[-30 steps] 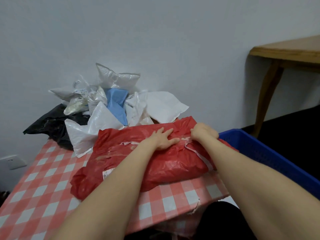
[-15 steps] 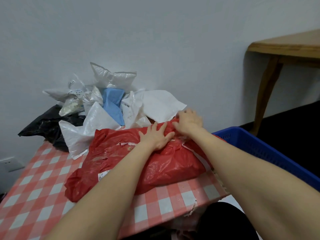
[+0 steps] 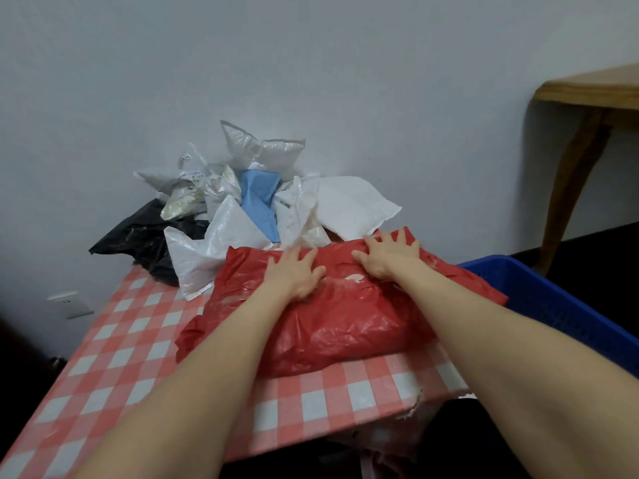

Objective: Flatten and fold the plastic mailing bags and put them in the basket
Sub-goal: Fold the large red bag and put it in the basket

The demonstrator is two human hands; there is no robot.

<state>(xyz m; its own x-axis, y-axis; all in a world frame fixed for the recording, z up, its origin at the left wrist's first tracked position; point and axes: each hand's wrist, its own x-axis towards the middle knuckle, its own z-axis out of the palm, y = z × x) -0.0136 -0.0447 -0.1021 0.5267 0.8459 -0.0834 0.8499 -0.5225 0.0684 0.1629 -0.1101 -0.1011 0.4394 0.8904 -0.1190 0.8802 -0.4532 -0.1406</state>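
Flattening in hand: red mailing bag [image 3: 345,323] on the desk [image 3: 138,340] beside the blue basket [image 3: 553,305], pressed under left hand [image 3: 297,273] and right hand [image 3: 387,257], fingers [image 3: 401,238] spread, gripping nothing. Next, likely: push air out, fold.

We're seeing the big bag [image 3: 345,323] lying on the table [image 3: 138,357], the bag pile [image 3: 256,202] sitting behind it, the basket [image 3: 553,299] standing right of the table.
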